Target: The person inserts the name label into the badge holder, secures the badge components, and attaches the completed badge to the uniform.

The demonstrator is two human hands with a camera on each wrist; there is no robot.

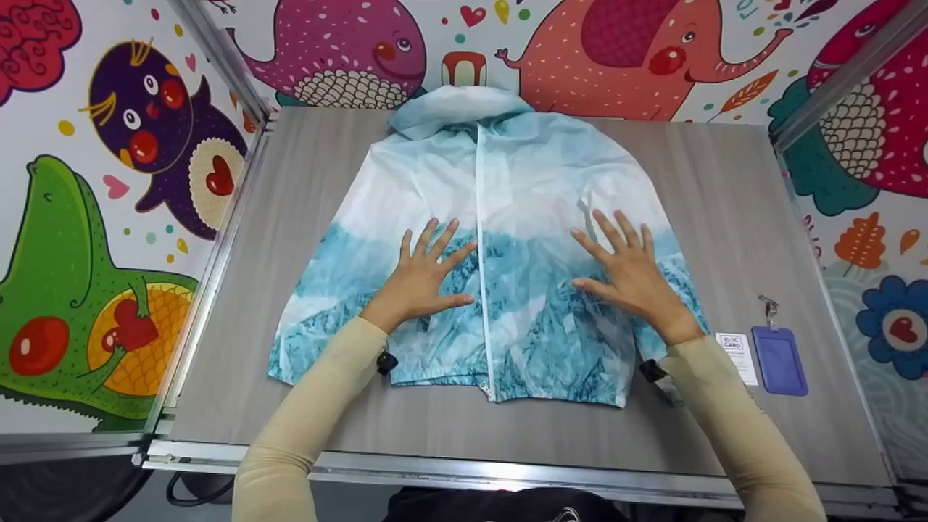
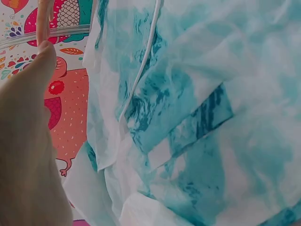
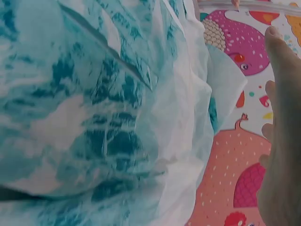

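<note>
Teal and white, thin and hooded, the jacket (image 1: 536,181) lies front up across the counter (image 1: 449,428), and I have both hands over its lower half. Its hood (image 1: 464,105) sits at the far edge, against the painted wall (image 1: 442,32); its hem faces the near edge, and a white zip strip (image 1: 483,261) runs down the middle between my hands. On one side, my left hand (image 1: 424,279), fingers fanned wide, thumb pointing in at the zip; on the other, my right hand (image 1: 632,275), just as widely spread, thumb turned inward too. Over to my left wrist view: painted wall shows between hand and cloth, and my right wrist view gives me that gap as well. Whether any fingertip brushes the fabric, I can't tell. Beige sleeves (image 1: 312,413) cover both forearms, with a small black device (image 1: 387,362) at each wrist. Off to the right, near that forearm, I spot a printed white card (image 1: 736,355) and, just beside it, a blue badge holder (image 1: 779,361), flat on the counter, metal clip (image 1: 770,312) at its top.
</note>
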